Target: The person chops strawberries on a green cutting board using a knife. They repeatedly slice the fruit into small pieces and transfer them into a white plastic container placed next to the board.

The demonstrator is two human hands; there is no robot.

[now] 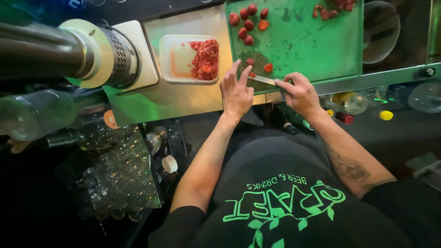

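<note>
My right hand [299,93] grips the handle of a knife [262,80] whose blade lies across the near edge of a green cutting board [312,50]. My left hand [236,90] rests flat beside the blade, fingers spread, fingertips by cut strawberry pieces [257,66]. Several whole strawberries [248,20] lie at the board's far left corner. A few more red pieces [330,10] sit at the board's far edge.
A square white plastic tub [178,59] holding chopped red fruit stands left of the board on the steel counter [183,98]. A juicer-like metal machine [92,53] is at far left. Glasses [115,174] and bottles [344,108] fill racks below the counter.
</note>
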